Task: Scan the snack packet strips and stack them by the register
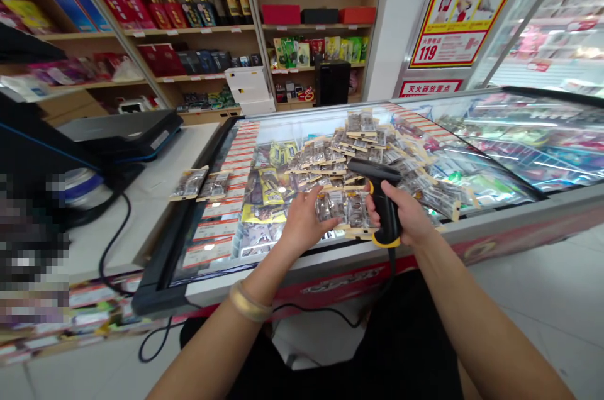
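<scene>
My right hand (408, 211) is wrapped round the grip of a black and yellow handheld barcode scanner (387, 214), its head turned to the left. Fingers apart, my left hand (306, 217) hovers at the near side of a heap of small clear snack packets (361, 151) with tan edges. The nearest packets (336, 206) lie just right of its fingertips; whether they touch is unclear. The heap rests on the glass lid of a chest freezer (311, 265). Two more packets, one of them here (216, 185), lie apart at the freezer's left edge.
A white counter (155, 164) with a black scale-like device (125, 129) adjoins on the left. The scanner's black cable (325, 310) hangs below the freezer's front. Price labels (238, 161) line the glass. Shelves (189, 32) with bottles and boxes stand behind, beside a red and yellow poster (465, 16).
</scene>
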`<state>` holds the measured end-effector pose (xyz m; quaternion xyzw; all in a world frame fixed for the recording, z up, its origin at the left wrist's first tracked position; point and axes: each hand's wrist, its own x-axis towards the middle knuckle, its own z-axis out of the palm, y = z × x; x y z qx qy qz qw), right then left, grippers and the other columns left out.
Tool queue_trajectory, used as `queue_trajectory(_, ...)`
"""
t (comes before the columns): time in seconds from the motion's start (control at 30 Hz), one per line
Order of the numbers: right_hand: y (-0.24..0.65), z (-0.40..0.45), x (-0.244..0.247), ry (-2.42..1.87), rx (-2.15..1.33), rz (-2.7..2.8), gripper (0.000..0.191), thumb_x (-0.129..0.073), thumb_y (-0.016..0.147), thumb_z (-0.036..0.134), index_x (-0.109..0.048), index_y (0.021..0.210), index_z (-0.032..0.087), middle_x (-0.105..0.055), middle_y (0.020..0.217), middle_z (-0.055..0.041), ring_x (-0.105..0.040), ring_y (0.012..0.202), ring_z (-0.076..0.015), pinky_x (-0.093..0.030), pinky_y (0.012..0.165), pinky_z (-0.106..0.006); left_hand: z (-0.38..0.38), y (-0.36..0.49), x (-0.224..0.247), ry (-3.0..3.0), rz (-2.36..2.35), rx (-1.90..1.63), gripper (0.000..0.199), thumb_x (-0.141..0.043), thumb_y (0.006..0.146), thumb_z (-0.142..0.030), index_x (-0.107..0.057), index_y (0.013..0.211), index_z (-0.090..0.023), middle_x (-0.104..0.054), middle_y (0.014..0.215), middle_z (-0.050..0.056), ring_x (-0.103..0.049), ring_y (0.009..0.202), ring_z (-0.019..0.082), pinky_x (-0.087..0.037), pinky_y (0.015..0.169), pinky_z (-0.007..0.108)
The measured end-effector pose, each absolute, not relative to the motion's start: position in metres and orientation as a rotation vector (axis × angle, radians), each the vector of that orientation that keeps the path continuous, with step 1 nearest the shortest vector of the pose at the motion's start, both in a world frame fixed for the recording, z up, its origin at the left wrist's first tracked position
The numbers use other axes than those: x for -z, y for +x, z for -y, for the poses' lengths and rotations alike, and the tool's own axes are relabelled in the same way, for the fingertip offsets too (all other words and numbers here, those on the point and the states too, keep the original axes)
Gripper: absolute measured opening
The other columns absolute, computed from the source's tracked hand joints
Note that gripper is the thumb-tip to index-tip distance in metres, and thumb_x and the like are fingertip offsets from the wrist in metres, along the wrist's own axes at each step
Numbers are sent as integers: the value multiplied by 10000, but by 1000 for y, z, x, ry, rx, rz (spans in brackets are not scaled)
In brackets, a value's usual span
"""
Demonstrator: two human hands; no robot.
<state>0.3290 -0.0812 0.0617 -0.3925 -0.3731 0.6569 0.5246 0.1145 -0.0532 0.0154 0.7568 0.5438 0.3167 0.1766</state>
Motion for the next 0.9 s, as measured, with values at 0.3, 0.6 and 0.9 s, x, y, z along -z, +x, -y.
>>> queue_trajectory(0.3, 327, 103, -29, -748, -1525, 865, 440, -716, 720, 580, -576, 907, 208, -552, 630, 30, -470, 470, -99, -398, 429, -225, 64, 123, -3, 2079, -1540, -1078, 599, -779, 722, -247, -642, 1305, -237, -592, 1403, 142, -522, 1330, 329, -395, 1129, 509)
queue_trajectory(0.6, 326, 105, -21, -747, -1465, 1021, 472, -717, 728, 609, -584, 908, 193, -584, 613, 27, -497, 456, -96, -428, 415, -214, 62, 119, -4, 1739, -1443, -1400, 447, -767, 660, -227, -678, 1098, -226, -645, 837, 4, -603, 735, 148, -527, 759, 320)
queue_trajectory(0.9, 328, 107, -22, -799, -1525, 1204, 470, -734, 738, 582, -609, 907, 162, -601, 631, 7, -509, 449, -96, -439, 408, -219, 53, 112, 0, 835, -1303, -1861, 426, -727, 673, -266, -591, 1067, -174, -614, 814, -12, -594, 689, 93, -483, 670, 230)
